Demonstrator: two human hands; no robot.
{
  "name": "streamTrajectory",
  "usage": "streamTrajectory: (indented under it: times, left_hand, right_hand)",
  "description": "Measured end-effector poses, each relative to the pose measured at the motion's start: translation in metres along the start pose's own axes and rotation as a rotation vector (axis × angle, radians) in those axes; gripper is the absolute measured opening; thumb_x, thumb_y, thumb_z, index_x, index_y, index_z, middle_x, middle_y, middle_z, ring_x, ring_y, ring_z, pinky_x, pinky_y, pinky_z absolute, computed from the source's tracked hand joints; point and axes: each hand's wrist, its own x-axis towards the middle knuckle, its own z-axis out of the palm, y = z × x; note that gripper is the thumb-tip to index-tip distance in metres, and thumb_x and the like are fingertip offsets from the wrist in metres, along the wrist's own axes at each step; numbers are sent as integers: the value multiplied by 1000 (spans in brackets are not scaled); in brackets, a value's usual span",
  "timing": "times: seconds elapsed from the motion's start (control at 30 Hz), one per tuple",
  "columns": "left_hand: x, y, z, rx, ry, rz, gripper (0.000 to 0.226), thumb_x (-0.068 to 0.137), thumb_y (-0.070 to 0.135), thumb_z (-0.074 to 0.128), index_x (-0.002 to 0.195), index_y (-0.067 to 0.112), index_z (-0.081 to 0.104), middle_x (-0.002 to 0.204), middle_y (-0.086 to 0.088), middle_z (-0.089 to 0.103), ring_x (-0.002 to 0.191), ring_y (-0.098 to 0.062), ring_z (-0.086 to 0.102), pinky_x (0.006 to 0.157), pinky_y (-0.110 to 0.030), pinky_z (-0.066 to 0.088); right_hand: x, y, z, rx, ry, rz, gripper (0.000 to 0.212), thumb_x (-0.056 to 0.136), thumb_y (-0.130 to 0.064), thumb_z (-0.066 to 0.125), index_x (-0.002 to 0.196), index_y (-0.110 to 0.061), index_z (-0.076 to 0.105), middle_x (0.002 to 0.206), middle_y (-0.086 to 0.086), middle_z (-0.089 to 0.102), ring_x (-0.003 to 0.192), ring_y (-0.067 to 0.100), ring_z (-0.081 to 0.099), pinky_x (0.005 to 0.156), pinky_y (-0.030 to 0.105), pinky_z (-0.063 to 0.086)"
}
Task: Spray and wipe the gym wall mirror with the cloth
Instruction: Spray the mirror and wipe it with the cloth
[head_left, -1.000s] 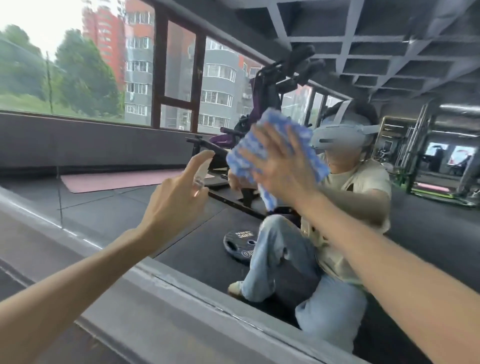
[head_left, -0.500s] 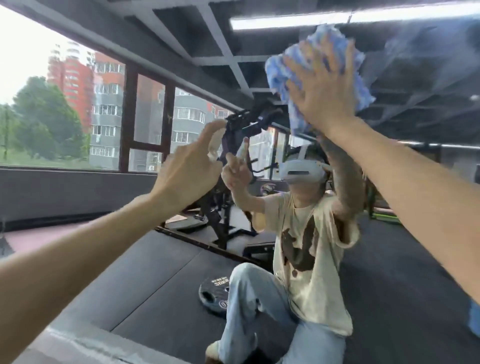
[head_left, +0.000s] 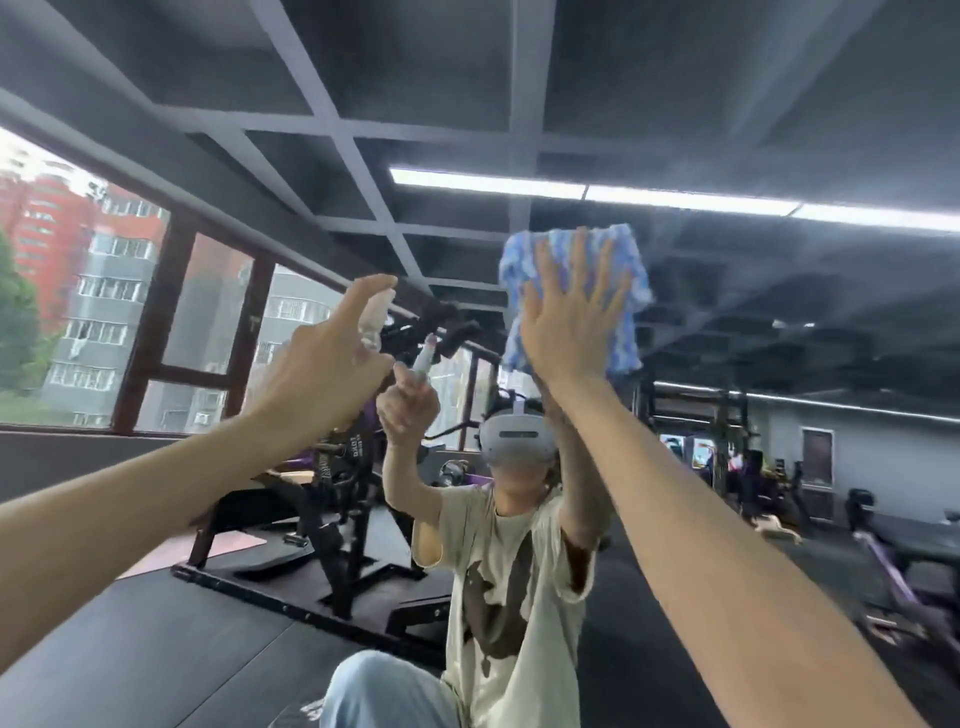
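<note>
Mirror (head_left: 779, 119) under cloth (head_left: 626, 270), machine lettering (head_left: 358, 448) blurred

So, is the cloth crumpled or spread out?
Spread: the cloth shows wide around the right hand, whose straight fingers press it on the mirror.

Blue-white cloth (head_left: 621, 254): soft fluffy pile, matt. Wall mirror (head_left: 779, 114): smooth glossy glass, hazy streaks at right. Small spray bottle (head_left: 375, 316): translucent smooth plastic. Reflected gym machine (head_left: 340, 525): matt black metal. Reflected floor (head_left: 156, 654): dark, matt, faintly textured.
</note>
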Motion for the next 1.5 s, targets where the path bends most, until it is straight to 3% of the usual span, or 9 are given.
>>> streamTrajectory:
  times: [0.13,0.3,0.5,0.67,0.73,0.9,1.13,1.37,1.5]
  left_hand:
    - [22,33,7,-2,-8,36,68,86,11,54,138,47,26,82,-7,63,52,-29,63,58,-46,58]
    - [26,58,20,48,-52,108,68,88,10,52,142,42,25,91,-8,66,50,-25,63,54,-43,58]
    - [38,80,34,-71,-32,122,64,88,15,57,135,47,29,82,-4,64,52,-27,62,55,-46,58]
    - [33,94,42,-29,-42,155,65,90,10,54,141,40,29,79,6,58,43,-16,57,49,-30,55]
    - [31,94,43,-26,-58,145,65,89,10,54,141,40,29,78,4,58,44,-19,58,50,-34,57]
    - [28,99,41,-14,-79,135,67,88,10,55,140,42,29,94,-4,62,51,-26,63,56,-43,59]
    - [42,91,35,8,-81,128,67,91,8,51,145,37,26,95,-2,59,53,-23,63,55,-40,59]
    - [72,71,20,58,6,112,59,89,12,50,137,41,31,81,-1,59,50,-21,57,47,-36,52]
    - [99,59,-4,92,24,138,61,94,6,50,144,34,28,98,-2,51,53,-15,55,39,-20,44]
  right_hand:
    - [-8,33,2,-126,-118,-786,49,103,-50,26,147,-33,38,156,4,34,147,32,22,118,55,14]
    - [41,112,-33,-48,-3,415,55,100,-55,16,153,-39,21,164,4,4,149,37,-5,114,66,0]
    - [-20,30,0,-23,-90,-647,49,98,-49,34,141,-32,47,153,9,38,144,39,26,110,63,25]
    - [-4,157,-43,-65,33,459,62,96,-67,17,153,-45,8,163,12,-6,147,44,-7,112,70,2]
    - [-21,138,-41,-53,66,580,59,98,-63,16,153,-44,10,162,15,-5,146,45,-6,112,68,4]
    - [-95,83,-22,-65,-166,-480,53,102,-52,18,152,-37,28,163,6,14,150,33,7,114,62,14]
    - [-40,161,-47,-60,63,651,59,100,-52,11,155,-32,16,163,11,3,148,38,1,114,65,10]
    - [15,22,9,-29,-107,-720,49,99,-48,29,143,-33,45,156,5,34,146,34,24,114,61,20]
    - [104,73,-5,-14,-10,177,51,104,-48,19,153,-35,25,163,4,11,150,31,1,118,59,6]
